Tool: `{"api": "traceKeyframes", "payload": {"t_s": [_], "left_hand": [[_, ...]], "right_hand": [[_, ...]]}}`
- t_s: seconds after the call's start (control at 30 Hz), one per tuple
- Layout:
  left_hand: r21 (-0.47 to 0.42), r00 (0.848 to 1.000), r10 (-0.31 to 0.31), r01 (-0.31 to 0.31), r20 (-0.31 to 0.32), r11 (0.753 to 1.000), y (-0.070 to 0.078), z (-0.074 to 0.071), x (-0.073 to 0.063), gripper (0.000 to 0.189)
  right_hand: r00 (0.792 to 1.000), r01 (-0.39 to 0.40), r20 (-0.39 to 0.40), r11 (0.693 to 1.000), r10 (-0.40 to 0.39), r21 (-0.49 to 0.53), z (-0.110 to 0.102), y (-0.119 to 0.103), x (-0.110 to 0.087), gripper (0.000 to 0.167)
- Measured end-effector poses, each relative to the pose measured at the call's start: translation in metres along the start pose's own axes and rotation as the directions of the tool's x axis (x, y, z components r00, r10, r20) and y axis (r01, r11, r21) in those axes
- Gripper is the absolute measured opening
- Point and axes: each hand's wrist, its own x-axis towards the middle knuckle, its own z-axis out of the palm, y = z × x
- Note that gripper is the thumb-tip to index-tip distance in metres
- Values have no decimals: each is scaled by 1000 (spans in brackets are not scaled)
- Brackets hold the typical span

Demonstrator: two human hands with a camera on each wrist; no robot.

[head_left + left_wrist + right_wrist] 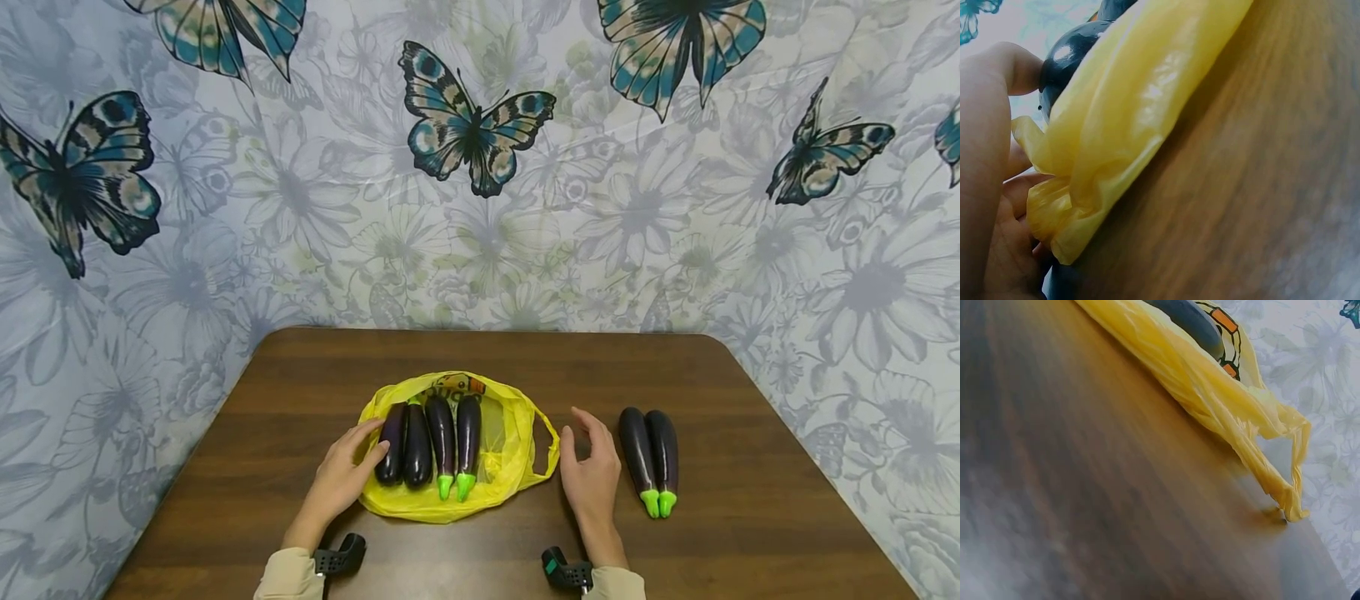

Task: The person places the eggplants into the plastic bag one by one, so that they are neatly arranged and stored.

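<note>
A yellow plastic bag [491, 408] lies spread on the table, with several dark purple eggplants [444, 437] side by side on it. Two of these show bright green stem ends toward the near side. At the bag's left edge my left hand [341, 475] touches the leftmost eggplant [392, 446] with its thumb. In the left wrist view a fold of the bag [1122, 106] hides part of its fingers. My right hand [592, 475], fingers relaxed, stands beside the bag's right handle loop, holding nothing. Right of it lie two more eggplants [651, 454], touching each other.
The brown wooden table [300, 375] has rounded far corners. Behind it hangs a pale floral cloth [480, 250] printed with butterflies. Black wrist bands [341, 554] sit on both wrists. In the right wrist view the bag's handle [1297, 462] stands up from the table.
</note>
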Motion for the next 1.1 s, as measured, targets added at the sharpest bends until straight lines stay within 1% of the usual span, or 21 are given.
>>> {"api": "traceKeyframes", "payload": {"t_s": [0.13,0.37,0.5,0.63,0.83,1.03,1.1], "left_hand": [[1,1000,2,-2,-2,1000,0,-1,0,56],[-14,1000,19,-19,-5,1000,-1,1,-1,55],[-13,1000,23,-23,-8,1000,-2,1,-1,55],[-4,1000,17,-17,-5,1000,-2,1,1,56],[-3,1000,-3,3,1,1000,-1,0,1,58],[-8,999,38,-38,-22,999,-1,1,1,55],[-8,999,43,-43,-26,999,-1,1,1,55]], "right_hand": [[999,-36,10,999,37,-7,-2,0,1,31],[1000,5,-16,1000,-6,-23,-3,2,1,32],[1000,-8,-7,1000,8,-18,-3,1,1,32],[999,-43,15,999,44,-18,-4,1,2,31],[999,-31,19,999,32,-31,-3,2,3,32],[999,-34,29,999,35,-30,-1,0,2,32],[999,-34,35,999,35,-26,1,-2,1,32]]}}
